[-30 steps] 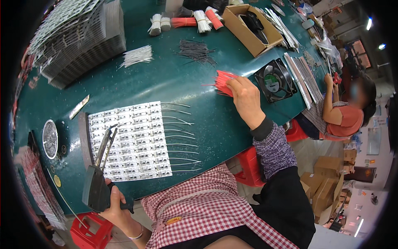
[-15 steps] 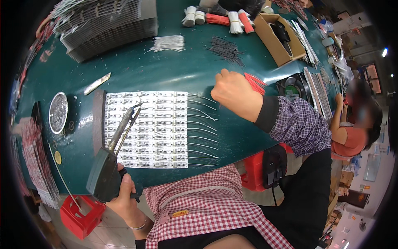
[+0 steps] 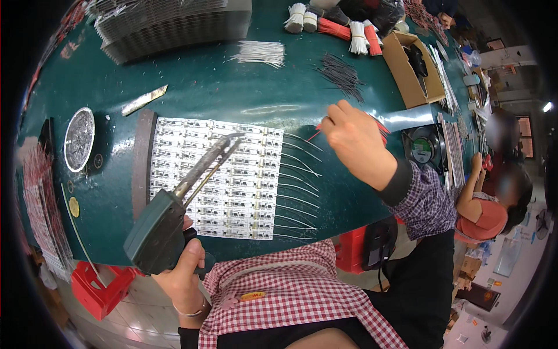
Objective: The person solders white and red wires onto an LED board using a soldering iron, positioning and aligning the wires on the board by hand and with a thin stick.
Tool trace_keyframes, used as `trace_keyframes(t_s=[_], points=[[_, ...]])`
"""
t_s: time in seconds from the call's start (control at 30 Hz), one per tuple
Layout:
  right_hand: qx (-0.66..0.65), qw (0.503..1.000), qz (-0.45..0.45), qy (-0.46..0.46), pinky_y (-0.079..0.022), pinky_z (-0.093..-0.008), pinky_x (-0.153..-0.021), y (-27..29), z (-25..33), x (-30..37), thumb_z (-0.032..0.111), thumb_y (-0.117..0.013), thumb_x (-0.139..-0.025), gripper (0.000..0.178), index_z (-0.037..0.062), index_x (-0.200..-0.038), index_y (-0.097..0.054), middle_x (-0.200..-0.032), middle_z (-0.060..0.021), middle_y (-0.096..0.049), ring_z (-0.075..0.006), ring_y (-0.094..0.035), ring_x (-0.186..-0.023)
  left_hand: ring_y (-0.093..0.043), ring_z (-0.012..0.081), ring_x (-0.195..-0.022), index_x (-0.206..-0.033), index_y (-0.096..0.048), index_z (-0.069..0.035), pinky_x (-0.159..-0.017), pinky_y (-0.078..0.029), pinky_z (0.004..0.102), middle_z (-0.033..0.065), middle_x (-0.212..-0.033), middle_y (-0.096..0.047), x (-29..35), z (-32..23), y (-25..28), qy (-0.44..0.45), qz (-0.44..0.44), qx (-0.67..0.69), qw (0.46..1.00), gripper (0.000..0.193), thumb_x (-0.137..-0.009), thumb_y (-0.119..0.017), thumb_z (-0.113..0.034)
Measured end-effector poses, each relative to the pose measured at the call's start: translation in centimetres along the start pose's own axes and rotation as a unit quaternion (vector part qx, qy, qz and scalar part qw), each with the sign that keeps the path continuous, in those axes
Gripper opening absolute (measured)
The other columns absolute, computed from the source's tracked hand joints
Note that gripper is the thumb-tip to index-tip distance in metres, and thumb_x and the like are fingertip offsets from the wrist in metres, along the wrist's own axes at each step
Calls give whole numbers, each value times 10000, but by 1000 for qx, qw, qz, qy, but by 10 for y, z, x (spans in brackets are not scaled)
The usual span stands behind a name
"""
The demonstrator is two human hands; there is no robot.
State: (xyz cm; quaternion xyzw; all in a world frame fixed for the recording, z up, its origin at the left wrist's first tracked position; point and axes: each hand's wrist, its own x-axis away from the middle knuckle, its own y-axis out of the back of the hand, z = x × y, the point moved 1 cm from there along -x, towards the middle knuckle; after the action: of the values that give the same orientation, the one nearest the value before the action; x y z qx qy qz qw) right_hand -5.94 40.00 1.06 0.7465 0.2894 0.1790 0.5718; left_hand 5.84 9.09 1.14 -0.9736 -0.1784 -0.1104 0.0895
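In my left hand (image 3: 185, 273) is a dark green soldering gun (image 3: 156, 232), its fingers wrapped round the grip. The gun's metal tip hangs over the upper part of a white circuit board panel (image 3: 247, 200). Thin white wires (image 3: 299, 189) stick out from the panel's right edge in a row. My right hand (image 3: 357, 142) is closed in a pinch to the right of the topmost wires. A short red wire (image 3: 314, 135) pokes out from its fingertips toward the panel. Behind that hand, partly covered, lies a pile of red wires (image 3: 382, 131).
Piles of white wires (image 3: 261, 53) and black wires (image 3: 341, 74) lie farther back. A cardboard box (image 3: 401, 70) and a fan (image 3: 424, 144) stand at right. A round dish (image 3: 79, 139) and a metal strip (image 3: 144, 100) lie left. A co-worker (image 3: 485, 218) sits far right.
The soldering gun's tip has moved right and up over the panel. A red wire now shows at my right fingertips. The whole view has shifted slightly.
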Motion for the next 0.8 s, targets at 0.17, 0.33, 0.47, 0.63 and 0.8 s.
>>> trace_keyframes(t_s=[0.17, 0.33, 0.47, 0.63, 0.8], points=[[15, 996, -3, -82, -492, -310, -643, -7, -17, 18, 64, -628, -653, 32, 61, -682, -617, -775, -62, -547, -218, -569, -813, -556, 139, -587, -1246, -531, 57, -456, -427, 241, 180, -1040, -634, -8, 2, -7, 52, 48, 21, 997, 500, -755, -624, 82], [-3, 990, 7, -142, -502, -325, -647, -9, -35, 44, 57, -615, -682, 23, 62, -703, -610, -786, -82, -555, -228, -581, -814, -547, 143, -597, -1280, -509, 51, -452, -421, 236, 180, -1057, -622, -10, 7, -20, 71, 17, 18, 997, 521, -770, -617, 67], [-105, 977, -36, -180, -507, -363, -689, -26, -36, 57, 39, -597, -718, 115, 44, -833, -604, -829, -104, -554, -275, -589, -845, -512, 146, -650, -1234, -526, 70, -533, -409, 238, 152, -1006, -609, -10, 6, -17, 27, 34, -30, 999, 444, -799, -610, 44], [-203, 932, -148, -263, -514, -385, -745, -44, -27, 76, -34, -590, -751, 200, 30, -934, -637, -888, -107, -585, -295, -597, -899, -477, 161, -600, -1076, -599, 101, -526, -363, 246, 140, -836, -597, -10, -9, -54, -21, 33, 2, 999, 338, -740, -630, 100], [-263, 893, -242, -271, -513, -376, -792, -52, -21, 94, -78, -631, -736, 288, 33, -1000, -662, -952, -113, -615, -298, -607, -923, -471, 160, -572, -1030, -601, 123, -517, -364, 249, 139, -783, -581, -15, -6, -46, -31, 71, -50, 996, 288, -747, -638, 78]])
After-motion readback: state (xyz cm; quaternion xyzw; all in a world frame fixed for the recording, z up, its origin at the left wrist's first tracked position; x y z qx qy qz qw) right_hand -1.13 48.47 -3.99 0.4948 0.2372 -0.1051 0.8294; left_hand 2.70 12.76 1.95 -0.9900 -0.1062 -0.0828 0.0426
